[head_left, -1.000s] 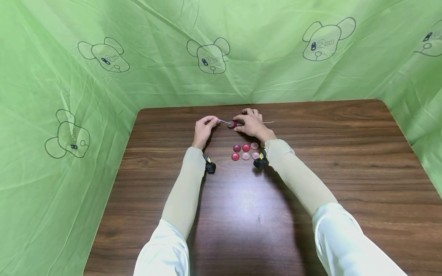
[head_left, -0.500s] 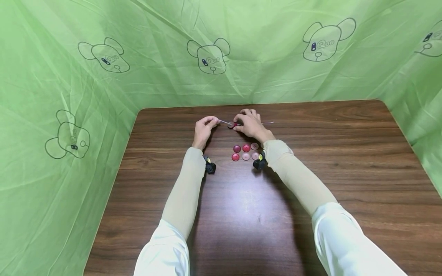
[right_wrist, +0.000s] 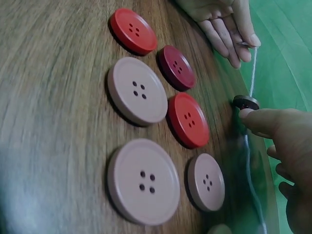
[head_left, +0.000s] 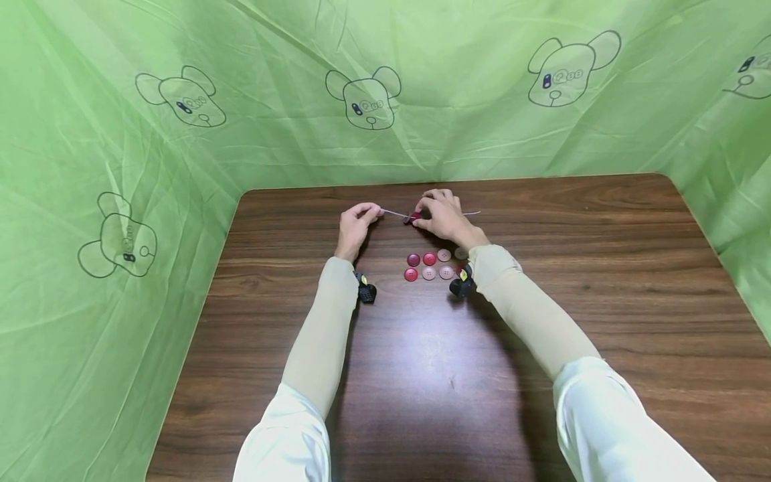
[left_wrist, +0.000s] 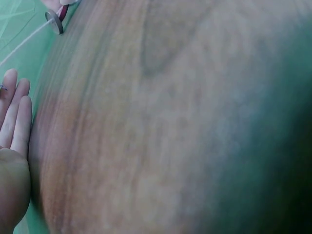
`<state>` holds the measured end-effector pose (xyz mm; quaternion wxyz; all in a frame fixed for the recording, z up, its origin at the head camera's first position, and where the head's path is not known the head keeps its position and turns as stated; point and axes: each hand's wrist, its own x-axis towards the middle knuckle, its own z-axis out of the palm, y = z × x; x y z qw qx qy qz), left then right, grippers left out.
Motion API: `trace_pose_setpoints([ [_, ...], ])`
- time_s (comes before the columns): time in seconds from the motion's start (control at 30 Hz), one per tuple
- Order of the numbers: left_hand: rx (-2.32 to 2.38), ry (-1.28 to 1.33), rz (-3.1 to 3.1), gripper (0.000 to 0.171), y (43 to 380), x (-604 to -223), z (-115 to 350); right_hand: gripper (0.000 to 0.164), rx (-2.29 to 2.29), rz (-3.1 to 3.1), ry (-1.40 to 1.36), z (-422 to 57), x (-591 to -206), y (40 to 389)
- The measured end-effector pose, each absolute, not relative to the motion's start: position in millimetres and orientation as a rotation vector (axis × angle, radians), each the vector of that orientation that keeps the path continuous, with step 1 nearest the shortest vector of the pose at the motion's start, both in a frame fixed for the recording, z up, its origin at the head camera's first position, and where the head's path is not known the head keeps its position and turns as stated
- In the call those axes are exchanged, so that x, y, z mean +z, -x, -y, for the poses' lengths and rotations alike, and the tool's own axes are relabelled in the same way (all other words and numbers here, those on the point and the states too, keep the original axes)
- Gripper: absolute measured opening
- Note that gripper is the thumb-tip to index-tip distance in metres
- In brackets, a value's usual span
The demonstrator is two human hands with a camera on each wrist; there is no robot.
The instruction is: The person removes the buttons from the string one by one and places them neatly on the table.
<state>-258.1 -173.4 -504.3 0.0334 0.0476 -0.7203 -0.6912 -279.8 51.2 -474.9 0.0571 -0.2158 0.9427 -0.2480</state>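
Observation:
My left hand (head_left: 354,229) pinches one end of a thin pale string (head_left: 394,213) between thumb and fingertips. The string stretches taut to the right, through a dark button (right_wrist: 246,102) that stands on edge. Behind that one, a dark red button (left_wrist: 64,11) shows partly in the left wrist view. My right hand (head_left: 443,215) pinches these threaded buttons between thumb and index finger, and its fingers hide part of them. Past the right hand, the string's loose tail (head_left: 472,213) lies on the table.
Nearer the body, loose four-hole buttons lie in two rows, among them a red button (head_left: 411,274), a purple-red button (head_left: 413,259) and a pale pink button (head_left: 429,273). My right wrist partly covers the row ends. A green curtain (head_left: 458,134) borders the wooden table (head_left: 271,348).
Over the last half second my right hand has shifted slightly right, and the pinched buttons have moved right along the string. My left hand has stayed in place.

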Motion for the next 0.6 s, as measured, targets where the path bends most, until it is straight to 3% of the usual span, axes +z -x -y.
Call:
trace_pose_setpoints([
  [0.6,-2.133,-0.149,2.201,0.030,257.3,-504.2,172.4,0.030,-0.758,-2.893,0.646,-79.2,-478.3,275.7],
])
